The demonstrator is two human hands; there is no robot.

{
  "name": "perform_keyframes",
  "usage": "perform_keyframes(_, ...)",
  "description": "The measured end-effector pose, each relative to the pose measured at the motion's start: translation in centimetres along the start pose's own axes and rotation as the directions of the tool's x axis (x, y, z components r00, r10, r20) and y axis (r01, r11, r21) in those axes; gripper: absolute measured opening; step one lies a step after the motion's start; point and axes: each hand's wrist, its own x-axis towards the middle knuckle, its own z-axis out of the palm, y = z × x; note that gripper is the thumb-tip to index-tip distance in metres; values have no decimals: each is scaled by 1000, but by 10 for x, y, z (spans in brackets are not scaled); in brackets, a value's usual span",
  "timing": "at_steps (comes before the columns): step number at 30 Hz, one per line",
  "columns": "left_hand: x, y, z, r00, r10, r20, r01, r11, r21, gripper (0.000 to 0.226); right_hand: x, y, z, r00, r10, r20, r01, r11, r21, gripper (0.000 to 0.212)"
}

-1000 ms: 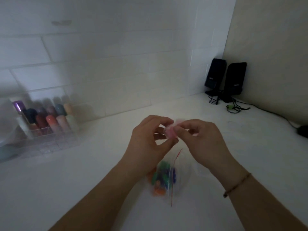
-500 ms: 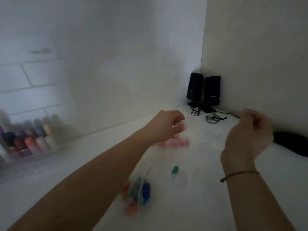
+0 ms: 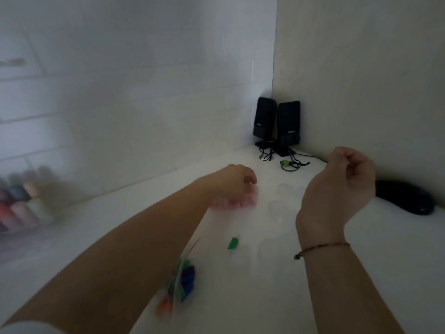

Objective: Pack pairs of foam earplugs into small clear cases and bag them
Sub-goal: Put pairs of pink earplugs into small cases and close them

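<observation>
My left hand reaches forward over a row of small clear cases with pink earplugs on the white counter. Its fingers curl down, and it seems to pinch one pink-filled case at the row's right end, though blur hides the grip. My right hand hangs in the air to the right, fingers loosely curled, holding nothing. A loose green earplug lies between my arms. A clear zip bag of mixed coloured earplugs lies beside my left forearm. Faint empty clear cases sit left of my right hand.
Two black speakers stand in the far corner with tangled cables in front. A black mouse lies at the right by the wall. A clear organiser of coloured bottles stands at the left against the tiled wall.
One second ago both hands held a pink-filled case together above the bag. My left hand has carried it forward and down to the row; my right hand let go and lifted away to the right.
</observation>
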Motion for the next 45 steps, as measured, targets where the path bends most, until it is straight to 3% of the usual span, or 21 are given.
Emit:
perform_keyframes(2, 1, -4, -4, 1000, 7, -6, -6, 993, 121, 24, 2, 0, -1, 1000, -8, 1, 8, 1000, -27, 16)
perform_keyframes(4, 0, -8, -9, 998, 56, -24, -48, 965, 258, 30, 5, 2, -2, 991, -9, 134, 42, 968, -248, 9)
perform_keyframes(5, -4, -9, -13, 996, 77, -38, -64, 962, 265, 31, 6, 5, -4, 964, 18, 264, 113, 873, -475, 10)
perform_keyframes(7, -20, -10, -20, 985, 130, -117, -105, 974, 199, 28, 5, 16, -13, 837, 191, 512, 380, 470, -797, 18)
perform_keyframes(8, -30, -12, -24, 971, 156, -181, -131, 981, 146, 26, 3, 22, -16, 765, 301, 570, 501, 278, -820, 22)
perform_keyframes(10, -54, -19, -32, 932, 168, -321, -158, 986, 56, 22, -3, 31, -19, 686, 460, 564, 607, 67, -792, 27)
perform_keyframes(12, -80, -29, -38, 886, 123, -447, -162, 986, -50, 18, -6, 36, -20, 684, 497, 534, 617, -4, -787, 25)
perform_keyframes(15, -114, -50, -38, 829, -21, -558, -147, 956, -254, 12, -6, 35, -20, 712, 433, 554, 641, -75, -764, 18)
perform_keyframes(17, -133, -62, -30, 819, -90, -566, -133, 931, -341, 10, -8, 32, -19, 707, 409, 577, 648, -46, -760, 16)
perform_keyframes(19, -150, -70, -20, 808, -137, -573, -174, 873, -455, 10, -14, 24, -14, 667, 362, 652, 672, 85, -735, 18)
perform_keyframes(21, -163, -71, -12, 812, -197, -550, -235, 751, -617, 14, -28, 13, -6, 568, 235, 788, 691, 384, -613, 19)
perform_keyframes(23, -168, -67, -8, 863, -237, -446, -223, 612, -758, 25, -53, -2, 3, 436, 121, 892, 621, 676, -396, 16)
perform_keyframes(25, -169, -61, -6, 935, -221, -276, -159, 433, -887, 37, -78, -10, 6, 301, 57, 952, 543, 810, -221, 14)
perform_keyframes(27, -171, -58, -4, 976, -172, -131, -87, 242, -966, 44, -93, -8, 3, 203, -17, 979, 497, 863, -88, 13)
perform_keyframes(29, -172, -59, -2, 989, -118, -84, -69, 128, -989, 44, -98, -4, 1, 159, -66, 985, 467, 884, -16, 18)
perform_keyframes(31, -173, -63, -2, 993, -81, -86, -81, 63, -995, 40, -99, -2, 0, 165, -105, 981, 469, 883, 16, 16)
perform_keyframes(35, -172, -64, -4, 994, -18, -109, -110, -63, -992, 47, -102, -3, 0, 176, -267, 947, 623, 776, 103, 6)
perform_keyframes(41, -173, -66, 0, 985, -17, -170, -170, -45, -984, 41, -108, -4, 0, 177, -351, 919, 773, 628, 92, 8)
perform_keyframes(45, -169, -69, 3, 971, 0, -237, -237, 19, -971, 62, -109, -6, 2, 142, -410, 901, 858, 505, 95, 15)
